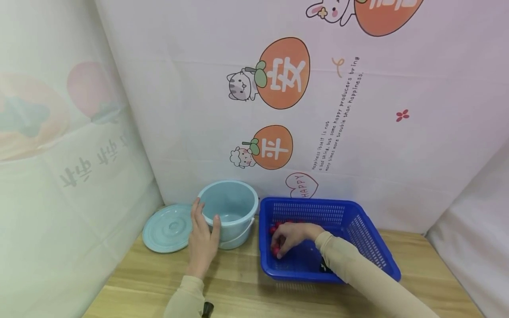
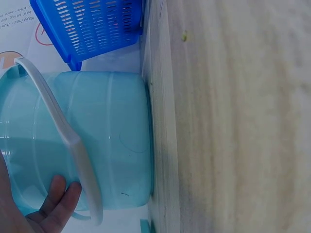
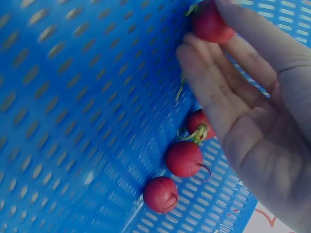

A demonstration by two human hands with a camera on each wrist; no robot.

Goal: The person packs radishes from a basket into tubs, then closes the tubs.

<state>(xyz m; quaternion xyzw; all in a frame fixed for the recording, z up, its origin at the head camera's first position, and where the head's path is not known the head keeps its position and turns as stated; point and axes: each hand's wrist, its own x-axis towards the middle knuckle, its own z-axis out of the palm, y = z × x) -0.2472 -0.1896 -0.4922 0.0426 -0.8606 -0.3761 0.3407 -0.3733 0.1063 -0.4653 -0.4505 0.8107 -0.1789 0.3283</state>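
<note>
My right hand (image 1: 292,236) reaches down into the blue plastic basket (image 1: 379,238). Between its thumb and fingers it pinches a small red radish (image 3: 211,22) by the basket's perforated wall. Below that hand, in the right wrist view, several more radishes lie along the foot of the wall, among them one radish (image 3: 184,159) with a thin curled root. My left hand (image 1: 203,243) rests against the near left side of a light blue bucket (image 1: 236,229), its fingers extended. In the left wrist view two fingertips (image 2: 68,199) lie on the bucket's side, near the white handle (image 2: 73,141).
A round light blue lid (image 1: 169,229) lies on the wooden table (image 1: 234,282), left of the bucket. The basket stands close to the bucket's right. Behind both hangs a white printed cloth (image 1: 199,132), with more cloth at the left and right sides.
</note>
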